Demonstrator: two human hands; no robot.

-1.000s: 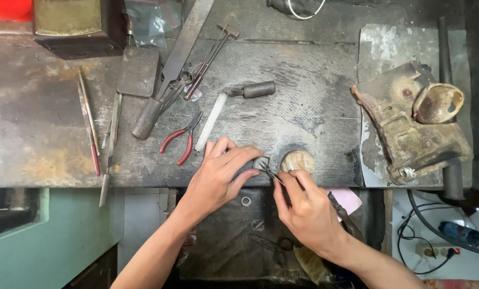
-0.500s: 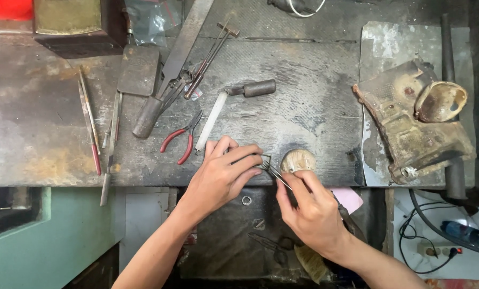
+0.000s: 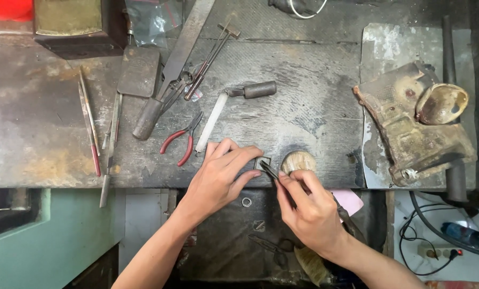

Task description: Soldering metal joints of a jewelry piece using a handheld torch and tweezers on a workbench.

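My left hand (image 3: 221, 176) rests at the front edge of a worn dark workbench (image 3: 303, 107), its fingertips pinching a small square metal piece (image 3: 262, 162). My right hand (image 3: 309, 206) grips a thin dark tool (image 3: 274, 176) like tweezers or fine pliers, its tip touching that small piece. A round pale wooden peg end (image 3: 298, 160) sits just right of the piece, beside my right fingers.
Red-handled pliers (image 3: 180, 142), a white-handled hammer (image 3: 234, 107), files (image 3: 89, 128), a large flat file (image 3: 170, 75) and a dark block (image 3: 139, 70) lie left and centre. A charred block with a shell-like dish (image 3: 440, 104) sits right. A small ring (image 3: 246, 202) lies below the bench.
Both hands stay at the bench edge. My right hand has shifted slightly, bringing the tool tip in against the small metal piece held by my left fingers.
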